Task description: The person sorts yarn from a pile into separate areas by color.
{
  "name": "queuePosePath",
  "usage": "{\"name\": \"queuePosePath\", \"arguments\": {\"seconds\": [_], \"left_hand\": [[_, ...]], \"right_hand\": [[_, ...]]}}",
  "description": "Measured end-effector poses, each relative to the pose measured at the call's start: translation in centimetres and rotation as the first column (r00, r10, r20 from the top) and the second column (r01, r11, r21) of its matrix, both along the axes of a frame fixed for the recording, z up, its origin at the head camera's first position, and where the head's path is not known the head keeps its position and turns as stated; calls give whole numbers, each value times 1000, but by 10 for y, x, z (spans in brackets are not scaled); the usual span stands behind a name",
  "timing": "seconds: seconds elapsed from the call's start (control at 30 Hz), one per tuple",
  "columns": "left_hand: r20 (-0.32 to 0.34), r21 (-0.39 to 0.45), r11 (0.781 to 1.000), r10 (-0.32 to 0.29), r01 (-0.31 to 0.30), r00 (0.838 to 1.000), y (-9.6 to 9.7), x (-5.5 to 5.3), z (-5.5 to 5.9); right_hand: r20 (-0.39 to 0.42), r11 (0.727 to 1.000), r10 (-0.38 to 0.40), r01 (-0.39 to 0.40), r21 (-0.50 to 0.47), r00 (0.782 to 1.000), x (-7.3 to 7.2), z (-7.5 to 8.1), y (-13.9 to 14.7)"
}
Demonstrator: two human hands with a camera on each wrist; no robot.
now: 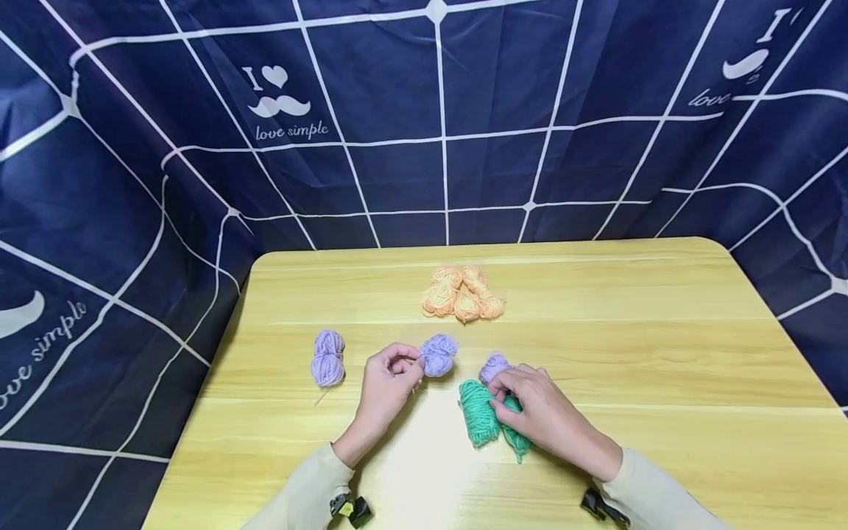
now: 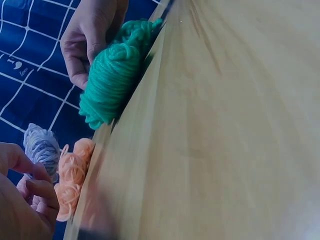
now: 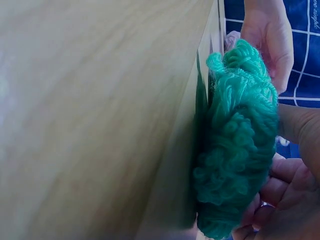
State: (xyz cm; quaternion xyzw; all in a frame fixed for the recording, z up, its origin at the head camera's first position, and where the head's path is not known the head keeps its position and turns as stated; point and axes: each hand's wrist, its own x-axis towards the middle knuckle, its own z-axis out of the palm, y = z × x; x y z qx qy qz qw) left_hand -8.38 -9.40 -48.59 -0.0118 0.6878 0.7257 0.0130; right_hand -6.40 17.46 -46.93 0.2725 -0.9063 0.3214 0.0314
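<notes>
In the head view, my left hand [image 1: 391, 375] pinches the left edge of a small purple yarn skein [image 1: 439, 355] near the middle of the table. My right hand [image 1: 536, 403] lies over the right one of two green yarn skeins [image 1: 478, 414], thumb and fingers curled at its upper part. The right wrist view shows the green yarn [image 3: 237, 140] close up, with thumb and fingers at its side; their tips are partly hidden. Another purple skein [image 1: 495, 366] sits just beyond the right fingers. A third purple skein [image 1: 327, 358] lies apart at the left.
Several peach yarn skeins [image 1: 464, 296] form a group toward the back of the wooden table [image 1: 629, 309]. A navy cloth [image 1: 384, 177] with white lines hangs behind the table and along both sides.
</notes>
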Motion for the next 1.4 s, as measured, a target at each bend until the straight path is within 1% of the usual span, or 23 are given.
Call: {"name": "queuePosePath", "arguments": {"seconds": [0.17, 0.3, 0.47, 0.67, 0.8, 0.93, 1.1, 1.4], "left_hand": [[5, -3, 1000, 14, -14, 1000, -9, 2, 0], [26, 3, 1000, 29, -29, 999, -16, 5, 2], [56, -3, 999, 52, -52, 997, -25, 10, 2], [68, -8, 998, 58, -58, 996, -36, 16, 0], [80, -19, 997, 80, -79, 994, -44, 21, 0], [86, -35, 995, 98, -96, 991, -50, 25, -2], [87, -40, 993, 117, -114, 989, -58, 28, -3], [86, -74, 986, 153, -147, 984, -74, 33, -1]], "right_hand": [[-5, 1000, 9, -9, -1, 1000, -1, -1, 2], [-10, 1000, 14, -14, -9, 1000, -2, 0, 2], [-7, 1000, 19, -19, -22, 1000, -1, 1, 1], [-12, 1000, 12, -13, -27, 1000, -1, 1, -1], [4, 1000, 9, -9, -22, 1000, -2, 0, -1], [18, 1000, 14, -14, -18, 1000, -2, -1, -1], [13, 1000, 21, -20, -18, 1000, -1, -2, 1], [-5, 1000, 9, -10, -13, 1000, 0, -1, -1]]}}
